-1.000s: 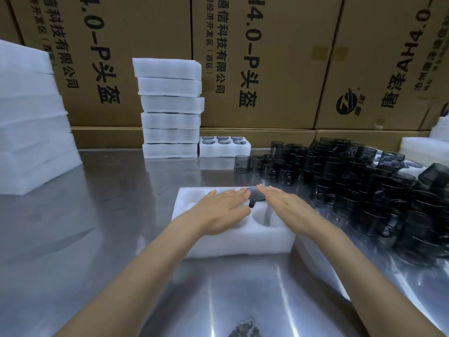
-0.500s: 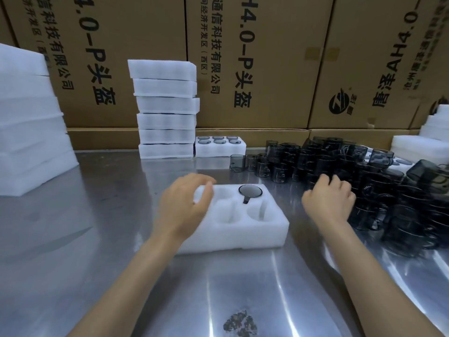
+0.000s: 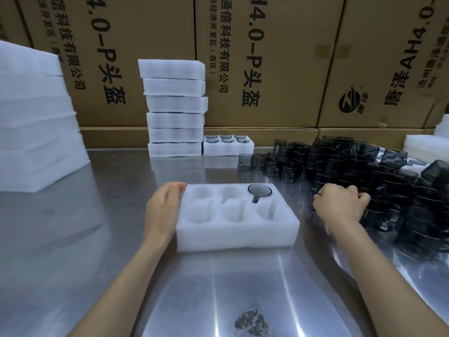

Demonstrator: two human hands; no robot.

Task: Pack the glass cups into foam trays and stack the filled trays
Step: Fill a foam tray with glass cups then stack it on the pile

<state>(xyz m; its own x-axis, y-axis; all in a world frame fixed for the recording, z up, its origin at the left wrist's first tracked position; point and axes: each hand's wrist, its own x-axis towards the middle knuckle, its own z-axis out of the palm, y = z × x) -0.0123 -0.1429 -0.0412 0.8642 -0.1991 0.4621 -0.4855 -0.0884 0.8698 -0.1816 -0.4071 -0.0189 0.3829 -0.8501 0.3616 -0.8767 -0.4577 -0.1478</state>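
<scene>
A white foam tray (image 3: 233, 234) with six pockets lies on the steel table in front of me. One dark glass cup (image 3: 259, 190) sits in its far right pocket; the other pockets hold nothing. My left hand (image 3: 162, 207) rests against the tray's left side, fingers loosely curled at the far left corner. My right hand (image 3: 340, 205) is curled over a cup at the near edge of the pile of dark glass cups (image 3: 352, 161) on the right. The cup under its fingers is mostly hidden.
A stack of foam trays (image 3: 175, 105) stands at the back, with one filled tray (image 3: 228, 147) beside it. More foam lies stacked at far left (image 3: 36, 122) and far right (image 3: 422, 144). Cardboard boxes (image 3: 267, 57) wall off the back. A dark stain (image 3: 251, 322) marks the near table.
Both hands left the top of the tray. The left drew back to the tray's left side; the right swung right into the cup pile and curled over a cup.
</scene>
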